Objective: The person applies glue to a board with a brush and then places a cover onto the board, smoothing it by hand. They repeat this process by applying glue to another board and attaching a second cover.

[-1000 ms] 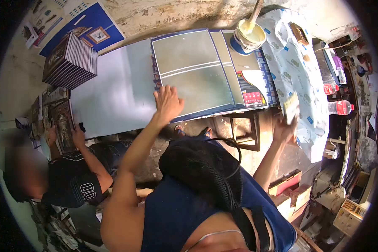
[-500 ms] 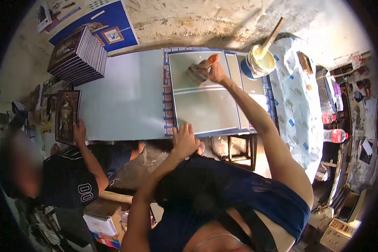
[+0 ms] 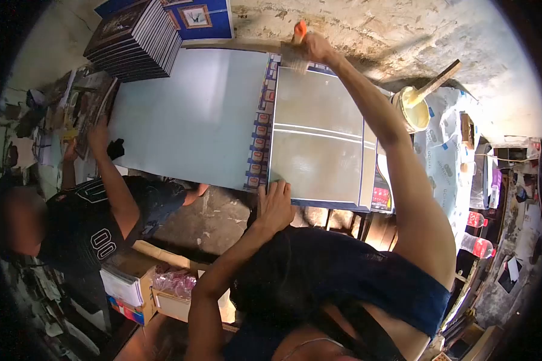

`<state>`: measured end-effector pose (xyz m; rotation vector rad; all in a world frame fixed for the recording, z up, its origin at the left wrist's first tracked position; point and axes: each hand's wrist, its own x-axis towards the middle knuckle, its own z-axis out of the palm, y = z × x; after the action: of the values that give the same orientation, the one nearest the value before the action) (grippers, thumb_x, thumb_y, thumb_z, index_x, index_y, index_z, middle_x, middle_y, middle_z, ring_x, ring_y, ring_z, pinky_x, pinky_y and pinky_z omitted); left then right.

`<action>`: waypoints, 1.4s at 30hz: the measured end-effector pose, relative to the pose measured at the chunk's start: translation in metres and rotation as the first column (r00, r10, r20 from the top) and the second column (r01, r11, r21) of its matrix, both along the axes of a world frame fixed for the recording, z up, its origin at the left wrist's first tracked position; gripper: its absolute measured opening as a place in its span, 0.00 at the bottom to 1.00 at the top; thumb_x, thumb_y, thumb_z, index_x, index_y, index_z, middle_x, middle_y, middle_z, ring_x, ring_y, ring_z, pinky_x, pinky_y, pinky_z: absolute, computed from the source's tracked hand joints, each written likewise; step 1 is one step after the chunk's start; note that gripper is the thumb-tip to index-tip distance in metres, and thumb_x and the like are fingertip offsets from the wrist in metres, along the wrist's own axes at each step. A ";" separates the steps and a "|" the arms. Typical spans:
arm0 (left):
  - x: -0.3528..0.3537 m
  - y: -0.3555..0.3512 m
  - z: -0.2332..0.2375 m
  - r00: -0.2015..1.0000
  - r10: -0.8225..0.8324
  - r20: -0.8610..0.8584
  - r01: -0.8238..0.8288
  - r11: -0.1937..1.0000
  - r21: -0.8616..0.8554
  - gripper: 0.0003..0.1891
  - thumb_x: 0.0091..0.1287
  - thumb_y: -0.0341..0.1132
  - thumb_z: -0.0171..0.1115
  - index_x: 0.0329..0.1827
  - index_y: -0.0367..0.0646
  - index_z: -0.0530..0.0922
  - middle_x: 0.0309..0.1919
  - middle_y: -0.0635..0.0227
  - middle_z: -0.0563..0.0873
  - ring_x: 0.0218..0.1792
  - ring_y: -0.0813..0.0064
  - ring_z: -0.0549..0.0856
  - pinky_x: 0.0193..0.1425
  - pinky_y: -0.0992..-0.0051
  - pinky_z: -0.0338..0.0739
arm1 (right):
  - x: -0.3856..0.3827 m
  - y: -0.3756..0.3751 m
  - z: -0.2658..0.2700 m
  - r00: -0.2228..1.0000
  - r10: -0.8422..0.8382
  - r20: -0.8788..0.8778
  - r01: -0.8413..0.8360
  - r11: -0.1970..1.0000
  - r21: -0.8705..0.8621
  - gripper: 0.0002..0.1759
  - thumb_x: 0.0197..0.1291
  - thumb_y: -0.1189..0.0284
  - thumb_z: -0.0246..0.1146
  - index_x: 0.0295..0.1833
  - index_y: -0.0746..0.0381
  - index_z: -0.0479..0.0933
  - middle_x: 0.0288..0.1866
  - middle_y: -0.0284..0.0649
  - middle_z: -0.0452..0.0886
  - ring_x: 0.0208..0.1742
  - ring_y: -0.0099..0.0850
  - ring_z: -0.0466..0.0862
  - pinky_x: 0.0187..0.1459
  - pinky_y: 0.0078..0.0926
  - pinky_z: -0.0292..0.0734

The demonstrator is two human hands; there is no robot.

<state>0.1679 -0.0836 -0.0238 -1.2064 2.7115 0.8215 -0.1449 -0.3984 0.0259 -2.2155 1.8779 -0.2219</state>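
Note:
My right hand (image 3: 319,48) is closed around a wide flat brush (image 3: 295,56) with an orange handle end. Its bristles are at the far left edge of a greyish, wet-looking sheet (image 3: 319,162) divided by white lines. My left hand (image 3: 276,203) lies on the sheet's near left edge, fingers stretched forward and nothing held. Beneath the sheet, a blue printed paper (image 3: 260,144) shows along the left side. A bucket (image 3: 417,118) of pale paste stands to the right of my right forearm, with a wooden-handled tool (image 3: 436,81) leaning in it.
A pale blue board (image 3: 193,114) covers the table's left part. At its far left corner stands a stack of dark books (image 3: 135,42). A co-worker (image 3: 96,210) on the left handles a dark book (image 3: 99,102). Bottles (image 3: 479,245) lie on the right.
My right hand has carried the brush from the sheet's middle to its far edge. My left hand stays at the near edge. The co-worker's book is now tilted. The view has shifted.

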 end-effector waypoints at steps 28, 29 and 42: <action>-0.052 -0.049 0.003 0.965 -0.035 0.261 0.114 0.949 -0.294 0.32 0.51 0.57 0.70 0.46 0.34 0.84 0.50 0.54 0.83 0.55 0.59 0.78 0.56 0.50 0.63 | 0.019 0.408 -0.065 0.404 -0.633 0.660 0.874 0.479 -0.075 0.16 0.54 0.64 0.70 0.32 0.69 0.78 0.29 0.53 0.84 0.30 0.44 0.86 0.36 0.41 0.78; -0.051 -0.048 0.003 0.963 -0.044 0.266 0.128 0.943 -0.307 0.32 0.51 0.57 0.70 0.46 0.34 0.84 0.49 0.55 0.84 0.55 0.58 0.78 0.56 0.49 0.63 | 0.024 0.425 -0.077 0.355 -0.740 0.571 0.882 0.468 0.057 0.16 0.54 0.65 0.70 0.32 0.69 0.79 0.29 0.53 0.85 0.30 0.43 0.87 0.36 0.41 0.78; -0.022 -0.184 -0.051 0.575 0.768 -0.283 -0.430 0.578 0.694 0.29 0.56 0.44 0.68 0.58 0.40 0.74 0.58 0.52 0.75 0.61 0.50 0.75 0.64 0.50 0.70 | 0.073 0.674 -0.039 -0.208 -0.434 0.876 0.908 -0.420 0.008 0.16 0.62 0.69 0.70 0.48 0.70 0.78 0.43 0.40 0.84 0.43 0.26 0.83 0.45 0.27 0.80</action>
<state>0.1462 -0.2676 -0.0744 -2.0304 1.9376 2.2065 -0.0723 0.2754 -0.0135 0.3066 2.7133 -2.0884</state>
